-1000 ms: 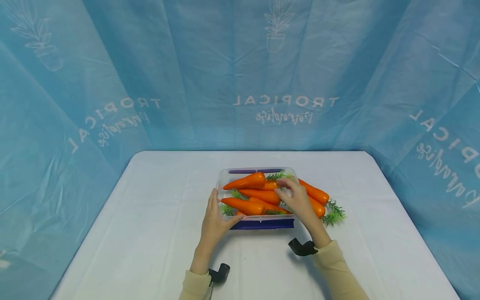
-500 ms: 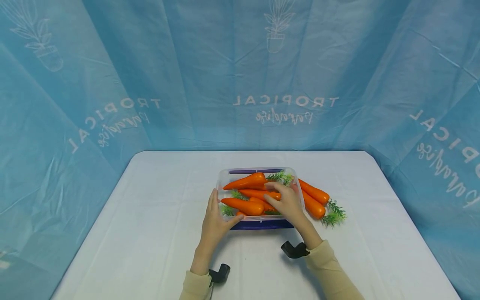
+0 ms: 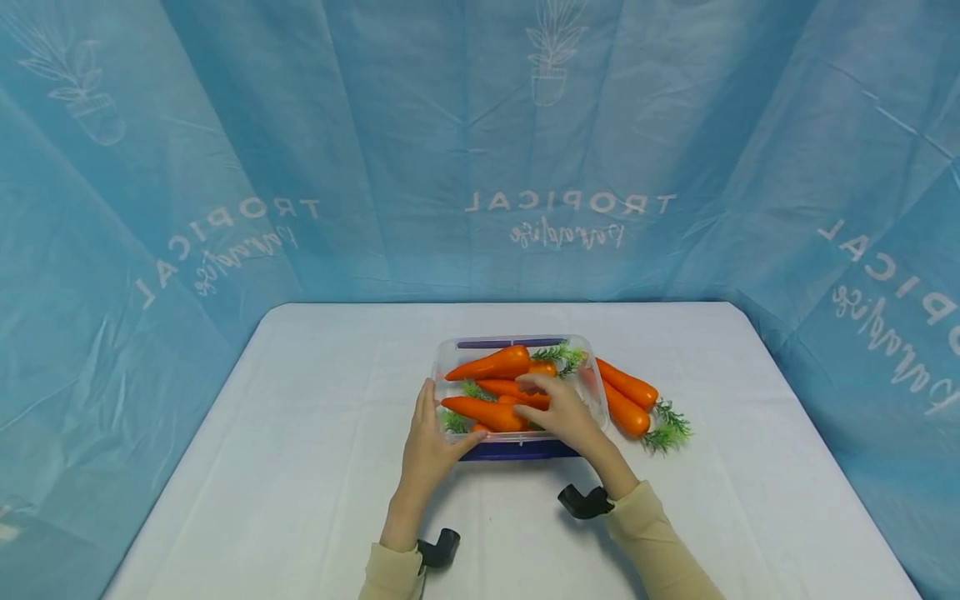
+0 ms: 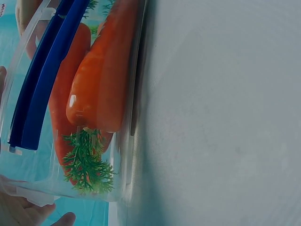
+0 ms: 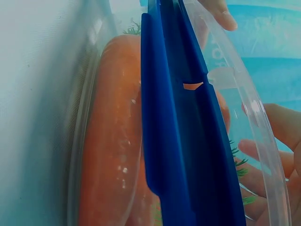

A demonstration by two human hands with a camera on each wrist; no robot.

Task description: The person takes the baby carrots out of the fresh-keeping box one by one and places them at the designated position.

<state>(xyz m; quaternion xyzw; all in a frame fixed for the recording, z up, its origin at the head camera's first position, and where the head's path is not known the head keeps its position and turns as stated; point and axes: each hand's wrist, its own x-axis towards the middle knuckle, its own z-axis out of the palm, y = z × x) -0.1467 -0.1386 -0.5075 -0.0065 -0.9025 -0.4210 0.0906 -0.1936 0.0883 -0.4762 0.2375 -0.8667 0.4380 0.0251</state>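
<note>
A clear plastic box [image 3: 517, 438] with blue side latches holds several orange carrots [image 3: 491, 365] with green leafy tops. My left hand [image 3: 429, 446] rests at its front left corner, fingers straight along the left wall and thumb over the front rim. My right hand [image 3: 562, 410] is inside the rim, low over the carrots, its fingers loosely bent with thumb and fingertips apart. Through the clear wall, the right wrist view shows right-hand fingers [image 5: 247, 148] beside green leaves. Whether they touch a carrot cannot be told.
Carrots [image 3: 628, 415] with leafy tops [image 3: 667, 429] lie on the white table [image 3: 300, 467] against the box's right side. A blue printed curtain [image 3: 420, 167] surrounds the table at the back and sides.
My right hand has moved left over the box, from its right side toward the middle, uncovering leaves at the back right. The left hand and the box have stayed in place.
</note>
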